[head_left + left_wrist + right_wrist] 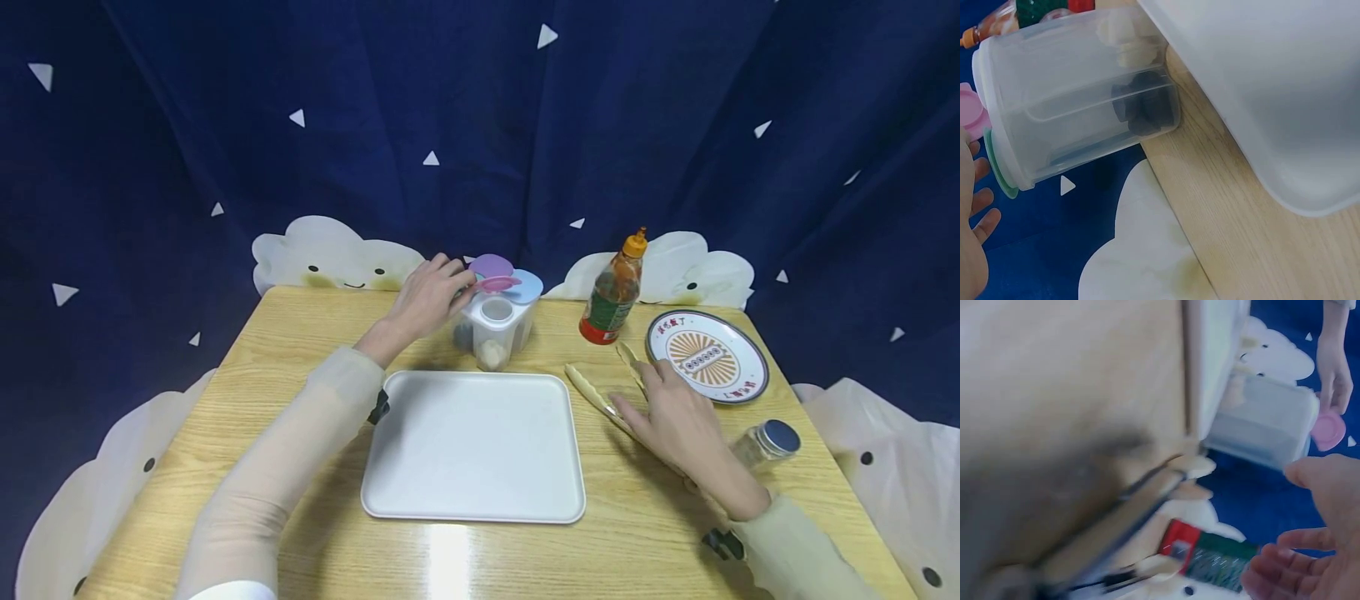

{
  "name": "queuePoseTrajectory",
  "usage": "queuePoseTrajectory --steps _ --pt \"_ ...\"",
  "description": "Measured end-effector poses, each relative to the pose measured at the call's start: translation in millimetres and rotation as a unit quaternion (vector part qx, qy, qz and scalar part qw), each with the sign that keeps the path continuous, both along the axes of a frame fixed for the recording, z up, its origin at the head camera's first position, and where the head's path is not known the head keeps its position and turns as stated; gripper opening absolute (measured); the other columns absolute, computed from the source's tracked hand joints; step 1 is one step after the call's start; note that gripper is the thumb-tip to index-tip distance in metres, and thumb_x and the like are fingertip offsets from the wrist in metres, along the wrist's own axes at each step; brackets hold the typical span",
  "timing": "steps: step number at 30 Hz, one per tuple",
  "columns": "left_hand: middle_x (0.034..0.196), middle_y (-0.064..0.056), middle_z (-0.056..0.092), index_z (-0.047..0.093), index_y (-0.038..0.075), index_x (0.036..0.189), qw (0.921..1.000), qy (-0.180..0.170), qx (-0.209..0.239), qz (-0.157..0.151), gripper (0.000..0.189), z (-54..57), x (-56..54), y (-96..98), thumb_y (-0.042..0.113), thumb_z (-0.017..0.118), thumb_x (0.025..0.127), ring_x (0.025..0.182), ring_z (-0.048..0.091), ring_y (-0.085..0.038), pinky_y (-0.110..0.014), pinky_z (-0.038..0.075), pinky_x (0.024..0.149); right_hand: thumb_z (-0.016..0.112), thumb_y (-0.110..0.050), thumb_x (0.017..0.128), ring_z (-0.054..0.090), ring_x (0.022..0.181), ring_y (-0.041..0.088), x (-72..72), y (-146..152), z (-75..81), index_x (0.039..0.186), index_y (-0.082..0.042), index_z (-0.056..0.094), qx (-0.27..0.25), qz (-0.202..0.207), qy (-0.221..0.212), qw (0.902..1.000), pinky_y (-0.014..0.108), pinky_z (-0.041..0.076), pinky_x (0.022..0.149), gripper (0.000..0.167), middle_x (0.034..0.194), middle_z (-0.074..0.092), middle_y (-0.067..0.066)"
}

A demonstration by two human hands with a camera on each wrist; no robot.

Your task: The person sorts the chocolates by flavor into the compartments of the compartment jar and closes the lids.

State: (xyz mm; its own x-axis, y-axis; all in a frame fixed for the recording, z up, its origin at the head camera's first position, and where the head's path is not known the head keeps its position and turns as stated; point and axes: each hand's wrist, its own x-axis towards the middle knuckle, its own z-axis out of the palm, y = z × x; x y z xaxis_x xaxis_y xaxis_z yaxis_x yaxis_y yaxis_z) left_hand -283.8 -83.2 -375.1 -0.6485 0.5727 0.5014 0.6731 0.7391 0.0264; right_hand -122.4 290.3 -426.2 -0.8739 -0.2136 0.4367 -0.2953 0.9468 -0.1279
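Observation:
A clear divided container (pixel 510 333) stands behind the white tray, with coloured flap lids on top. Its pink lid (pixel 498 284) is tilted up, leaving a round opening uncovered beneath. My left hand (pixel 431 296) reaches over the container and pinches the pink lid's edge with its fingertips; the other fingers are loosely bent. Pale lumps (pixel 1135 53) and dark pieces (pixel 1147 103) lie in separate compartments. On the right, my right hand (pixel 678 421) hovers over a pair of tongs (pixel 596 396), its thumb and fingers spread apart (pixel 1304 550). The tongs lie on the table with their arms parted.
The white tray (pixel 472 450) lies at the middle of the wooden table. Back right stands a sauce bottle (pixel 611 296) with an orange cap. A patterned plate (pixel 738 367) is right of it, and a dark-lidded jar (pixel 765 442) sits beside my right wrist.

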Motion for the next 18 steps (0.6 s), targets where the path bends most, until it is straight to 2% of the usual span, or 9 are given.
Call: queuePoseTrajectory --steps 4,10,14,18 --pt "0.099 -0.006 0.068 0.074 0.014 0.113 1.0 0.0 -0.002 -0.001 0.019 -0.3 0.0 0.0 0.028 0.064 0.106 0.093 0.057 -0.028 -0.038 0.048 0.076 0.08 -0.038 0.091 0.07 0.078 0.037 -17.7 -23 16.9 0.126 0.001 0.067 -0.019 0.031 0.015 0.9992 0.05 0.054 0.055 0.055 0.109 0.069 0.02" --pt "0.1 -0.006 0.068 0.074 0.014 0.115 1.0 -0.004 -0.004 -0.002 0.02 -0.3 0.5 0.5 0.028 0.063 0.106 0.094 0.056 -0.028 -0.038 0.048 0.076 0.078 -0.04 0.092 0.064 0.072 0.028 -44.0 -55 36.5 0.125 -0.003 0.069 -0.026 0.064 0.03 0.9971 0.042 0.05 0.054 0.05 0.106 0.068 0.014" --pt "0.1 -0.006 0.069 0.075 0.014 0.115 1.0 -0.003 -0.003 -0.002 0.02 0.1 0.2 0.5 0.028 0.064 0.106 0.095 0.057 -0.028 -0.039 0.049 0.077 0.075 -0.042 0.095 0.065 0.075 0.028 -59.8 -74 47.7 0.124 -0.004 0.07 -0.026 0.076 0.036 0.9961 0.042 0.051 0.056 0.049 0.101 0.067 0.012" --pt "0.1 -0.007 0.069 0.075 0.014 0.115 1.0 -0.004 -0.001 0.0 0.02 1.0 0.8 -0.3 0.028 0.064 0.105 0.095 0.057 -0.028 -0.039 0.049 0.077 0.072 -0.044 0.097 0.069 0.084 0.03 -75.9 -90 56.6 0.125 -0.006 0.07 -0.022 0.085 0.028 0.9958 0.047 0.056 0.063 0.047 0.107 0.069 0.012"
